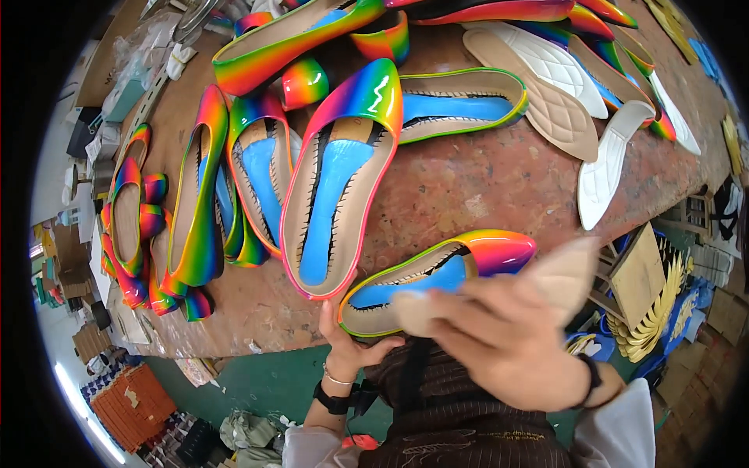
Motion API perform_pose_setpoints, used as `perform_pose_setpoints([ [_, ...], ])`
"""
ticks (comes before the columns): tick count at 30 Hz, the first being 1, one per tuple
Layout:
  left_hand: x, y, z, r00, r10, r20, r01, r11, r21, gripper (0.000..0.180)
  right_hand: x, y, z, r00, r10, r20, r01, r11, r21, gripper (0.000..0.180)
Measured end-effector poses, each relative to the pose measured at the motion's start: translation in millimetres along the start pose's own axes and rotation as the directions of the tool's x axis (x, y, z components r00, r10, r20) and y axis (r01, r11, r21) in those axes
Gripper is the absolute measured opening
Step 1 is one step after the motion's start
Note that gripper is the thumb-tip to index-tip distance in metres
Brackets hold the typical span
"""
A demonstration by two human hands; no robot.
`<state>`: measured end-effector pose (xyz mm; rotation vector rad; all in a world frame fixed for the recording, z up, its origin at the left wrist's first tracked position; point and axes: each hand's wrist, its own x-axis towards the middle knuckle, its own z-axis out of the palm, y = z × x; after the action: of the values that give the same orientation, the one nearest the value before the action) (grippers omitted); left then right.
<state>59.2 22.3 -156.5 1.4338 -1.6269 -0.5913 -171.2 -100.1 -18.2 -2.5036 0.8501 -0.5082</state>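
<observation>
A glossy rainbow flat shoe (499,248) lies at the table's near edge, toe to the right, its blue insole bed and stitched lining exposed. My left hand (349,349) grips it at the heel, with the thumb along the near side and the other fingers partly hidden. Over the shoe, my right hand (511,343) is closed on a beige insole (566,277). One end of that insole sticks out past the fingers to the left, the other to the upper right. Hand and insole are smeared by motion. Just beyond the left fingers stands another rainbow shoe (316,249) with a pink rim.
Several more rainbow shoes (207,210) crowd the table's left and far sides. A quilted beige insole (558,117) and white insoles (607,171) lie at the far right. Beyond the brown tabletop's (460,191) right edge are a wooden stool (641,269) and a stack of yellow pieces (651,320).
</observation>
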Motion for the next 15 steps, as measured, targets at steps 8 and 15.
perform_pose_setpoints([
  [8, 8.4, -2.9, 3.8, 0.998, 0.056, 0.012, -0.055, 0.995, -0.085, 0.127, 7.3, 9.3, 103.2, 0.998, 0.061, -0.024, -0.05, 0.943, 0.328, 0.028],
  [15, 3.2, -3.5, 0.4, 1.0, 0.021, 0.02, -0.019, 0.995, -0.101, 0.128, 7.1, 12.6, 116.3, 0.998, 0.033, -0.057, -0.013, 0.946, 0.325, 0.028],
])
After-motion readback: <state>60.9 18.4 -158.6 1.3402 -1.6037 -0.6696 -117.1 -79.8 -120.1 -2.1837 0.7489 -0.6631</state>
